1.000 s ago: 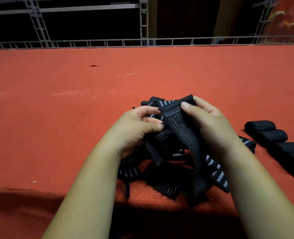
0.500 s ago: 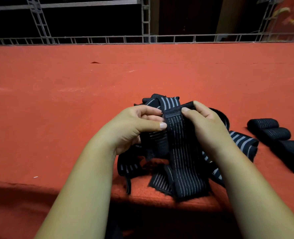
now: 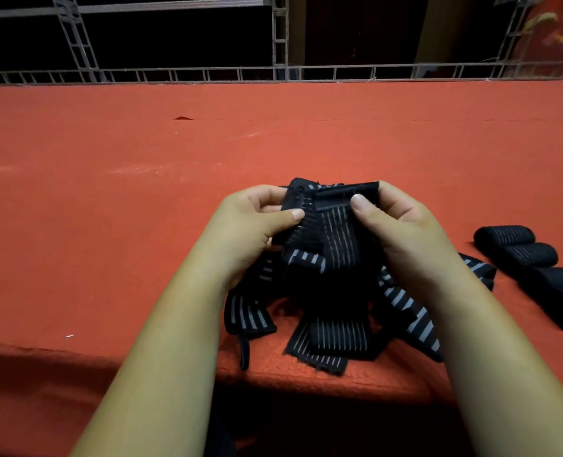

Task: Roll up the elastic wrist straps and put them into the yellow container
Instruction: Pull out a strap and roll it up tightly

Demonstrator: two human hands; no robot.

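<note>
A black elastic wrist strap (image 3: 338, 232) with thin grey stripes hangs between my two hands above the red table. My right hand (image 3: 402, 232) pinches its top Velcro end with thumb and fingers. My left hand (image 3: 253, 222) grips the strap's left edge beside it. Below them lies a loose pile of straps (image 3: 333, 324), black with grey stripes, near the table's front edge. Several rolled straps (image 3: 530, 255) lie in a row at the right. No yellow container is in view.
The red cloth table (image 3: 141, 192) stretches far back to a metal lattice rail (image 3: 273, 74). Its front edge (image 3: 306, 377) runs just below the pile, and one thin strap tail (image 3: 244, 351) dangles over it.
The strap's top end has been turned flat and drawn taut between both hands, which shifted slightly up and apart. Its lower end now lies on the pile.
</note>
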